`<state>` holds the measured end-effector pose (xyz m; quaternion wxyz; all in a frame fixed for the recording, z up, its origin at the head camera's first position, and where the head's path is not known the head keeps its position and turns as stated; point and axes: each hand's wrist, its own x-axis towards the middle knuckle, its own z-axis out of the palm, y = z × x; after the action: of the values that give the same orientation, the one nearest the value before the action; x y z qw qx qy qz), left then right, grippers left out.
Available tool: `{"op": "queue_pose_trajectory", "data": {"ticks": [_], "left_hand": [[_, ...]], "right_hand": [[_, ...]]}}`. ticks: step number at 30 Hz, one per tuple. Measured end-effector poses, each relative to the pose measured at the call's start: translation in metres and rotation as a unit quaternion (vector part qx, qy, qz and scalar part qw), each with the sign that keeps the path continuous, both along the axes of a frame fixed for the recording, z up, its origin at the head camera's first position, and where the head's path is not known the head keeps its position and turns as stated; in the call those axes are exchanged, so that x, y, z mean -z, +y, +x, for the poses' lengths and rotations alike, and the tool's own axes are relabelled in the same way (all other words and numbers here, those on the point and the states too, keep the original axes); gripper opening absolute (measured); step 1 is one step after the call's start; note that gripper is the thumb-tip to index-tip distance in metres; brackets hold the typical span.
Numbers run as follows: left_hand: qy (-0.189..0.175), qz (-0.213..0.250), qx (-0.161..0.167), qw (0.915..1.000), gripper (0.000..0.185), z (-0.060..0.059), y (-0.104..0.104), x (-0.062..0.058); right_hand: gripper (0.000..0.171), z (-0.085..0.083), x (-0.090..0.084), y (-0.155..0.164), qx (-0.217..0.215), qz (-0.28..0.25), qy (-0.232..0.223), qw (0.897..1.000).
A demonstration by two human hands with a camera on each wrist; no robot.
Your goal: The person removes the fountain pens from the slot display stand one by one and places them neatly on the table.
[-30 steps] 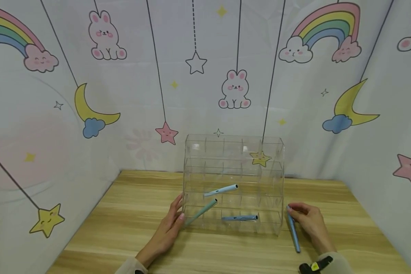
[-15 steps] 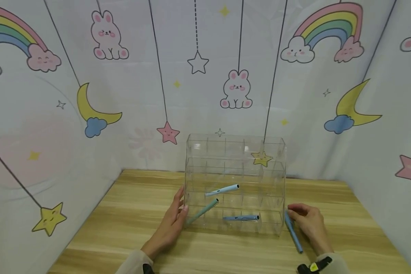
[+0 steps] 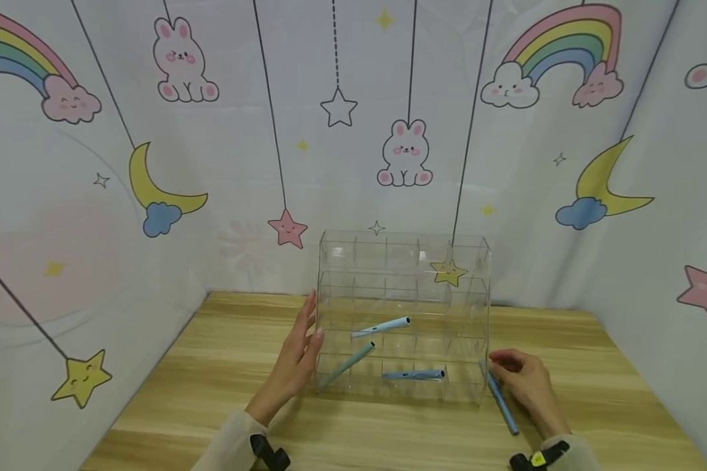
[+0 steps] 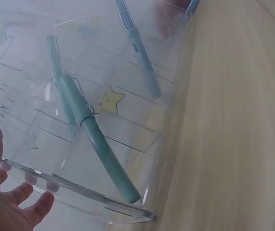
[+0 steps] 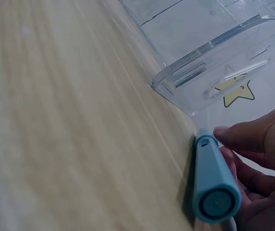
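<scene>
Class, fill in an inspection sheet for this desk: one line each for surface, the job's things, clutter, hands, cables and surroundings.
Surface: wooden table, light grain.
Job's things: clear acrylic organizer stands upright at the back middle; three pens lie in its compartments: a light blue pen, a teal pen and a blue pen. A fourth blue pen lies on the table by the organizer's right side.
Clutter: nothing seen.
Hands: left hand rests flat against the organizer's left wall, fingers straight; right hand holds the fourth blue pen with curled fingers.
Cables: nothing seen; a dark strap shows at each wrist.
Surroundings: white backdrop printed with rainbows, rabbits, moons and stars on three sides.
</scene>
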<state>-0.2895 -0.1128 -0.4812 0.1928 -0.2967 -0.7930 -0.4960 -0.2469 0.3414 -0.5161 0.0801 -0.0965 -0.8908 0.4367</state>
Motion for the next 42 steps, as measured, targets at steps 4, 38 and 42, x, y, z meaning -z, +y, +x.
{"op": "queue_pose_trajectory", "data": {"ticks": [4, 38, 42], "left_hand": [[0.007, 0.003, -0.001, 1.0000, 0.075, -0.002, 0.001, 0.005], [0.028, -0.016, -0.001, 0.9995, 0.073, 0.003, -0.002, 0.014], [0.014, -0.017, 0.000, 0.9998, 0.073, 0.003, -0.002, 0.012]], "right_hand": [[0.031, 0.000, 0.001, -0.001, -0.001, 0.001, 0.004, 1.000], [0.039, 0.014, -0.047, -0.007, 0.010, -0.041, 0.079, 0.996], [0.039, 0.020, -0.063, -0.011, 0.011, -0.057, 0.107, 0.993]]}}
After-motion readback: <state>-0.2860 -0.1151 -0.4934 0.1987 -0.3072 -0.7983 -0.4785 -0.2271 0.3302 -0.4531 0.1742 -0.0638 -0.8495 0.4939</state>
